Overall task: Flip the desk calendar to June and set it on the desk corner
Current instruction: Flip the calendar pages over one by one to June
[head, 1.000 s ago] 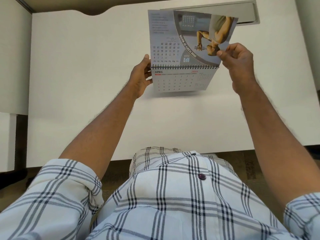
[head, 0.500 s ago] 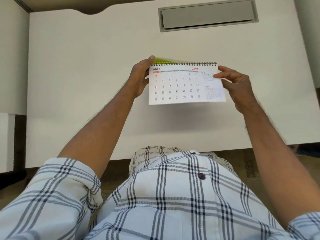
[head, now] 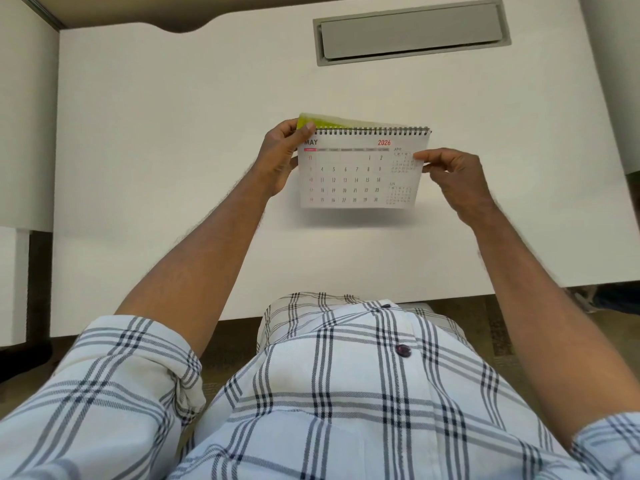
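The spiral-bound desk calendar (head: 356, 171) is held up above the white desk (head: 173, 133), its front page showing MAY 2026. A yellow-green page edge peeks out behind the top left of the spiral. My left hand (head: 282, 154) grips the calendar's left edge, thumb at the upper left corner. My right hand (head: 450, 176) pinches the right edge of the May page between thumb and fingers, just below the spiral.
A grey rectangular cable hatch (head: 412, 31) is set into the desk at the back. The desk's near edge runs just above my checked shirt (head: 346, 393). White partition panels stand at the left (head: 24, 116) and right.
One second ago the April page was being flipped up and over the spiral by my right hand. Now May is showing, and my right hand has shifted to pinch the May page's right edge.
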### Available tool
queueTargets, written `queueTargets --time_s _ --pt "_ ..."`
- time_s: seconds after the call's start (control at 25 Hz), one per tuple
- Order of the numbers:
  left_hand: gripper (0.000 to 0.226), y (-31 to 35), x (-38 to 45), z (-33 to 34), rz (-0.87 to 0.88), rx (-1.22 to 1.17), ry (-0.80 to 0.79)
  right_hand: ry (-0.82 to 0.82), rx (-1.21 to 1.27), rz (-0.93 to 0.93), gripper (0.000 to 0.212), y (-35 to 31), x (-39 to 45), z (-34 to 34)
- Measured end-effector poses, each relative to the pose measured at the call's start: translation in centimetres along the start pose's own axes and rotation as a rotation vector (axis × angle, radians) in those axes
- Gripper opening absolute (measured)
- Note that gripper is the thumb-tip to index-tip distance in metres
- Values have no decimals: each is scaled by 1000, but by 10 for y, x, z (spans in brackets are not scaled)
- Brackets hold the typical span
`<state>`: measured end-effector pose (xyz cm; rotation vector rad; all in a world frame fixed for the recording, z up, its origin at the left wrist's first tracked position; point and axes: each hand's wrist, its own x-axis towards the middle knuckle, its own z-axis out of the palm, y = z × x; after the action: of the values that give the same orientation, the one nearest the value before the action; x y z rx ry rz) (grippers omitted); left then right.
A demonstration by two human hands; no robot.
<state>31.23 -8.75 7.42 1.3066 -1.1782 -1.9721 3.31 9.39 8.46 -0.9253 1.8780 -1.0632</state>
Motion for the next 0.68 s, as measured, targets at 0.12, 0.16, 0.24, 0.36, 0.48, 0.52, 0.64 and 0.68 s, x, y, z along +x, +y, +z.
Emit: queueTargets --time_s 0.12,0.16,0.24,0.36,0.48,0.52,0.64,0.68 --pt "17 0 -2 1 16 1 -16 1 -50 26 44 3 1 2" --pt "18 1 -3 1 19 2 -20 4 -60 27 42 5 1 3" --pt "21 2 -4 1 24 5 -28 10 -86 30 39 6 3 4" --pt "19 3 -3 2 20 7 -27 8 -161 70 37 2 6 5" --pt "9 4 -3 1 -2 -14 -22 189 -119 114 35 -12 13 2" --pt "8 4 -2 0 -5 -23 -23 259 -60 120 33 -18 17 0" --pt "11 7 -2 2 -2 -24 -45 302 75 184 23 -38 33 -6" --pt "14 8 -2 3 -2 -23 -56 266 82 220 20 -44 38 -7"
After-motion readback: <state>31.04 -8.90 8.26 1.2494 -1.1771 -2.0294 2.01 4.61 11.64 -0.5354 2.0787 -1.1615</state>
